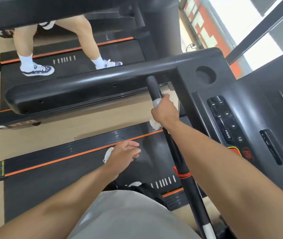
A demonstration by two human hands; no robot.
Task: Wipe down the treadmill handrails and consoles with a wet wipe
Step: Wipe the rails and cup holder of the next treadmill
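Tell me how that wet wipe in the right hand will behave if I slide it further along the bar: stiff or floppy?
Probably floppy: the wet wipe bunches and droops below the right hand, wrapped around the thin black bar. It looks light and likely to conform to the bar. It may bunch or slip loose unless gripped firmly.

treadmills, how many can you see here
2. The near treadmill is under the wiper, whose right hand wraps a wet wipe around its bar. The far treadmill has another person walking on it. More may lie outside the frame.
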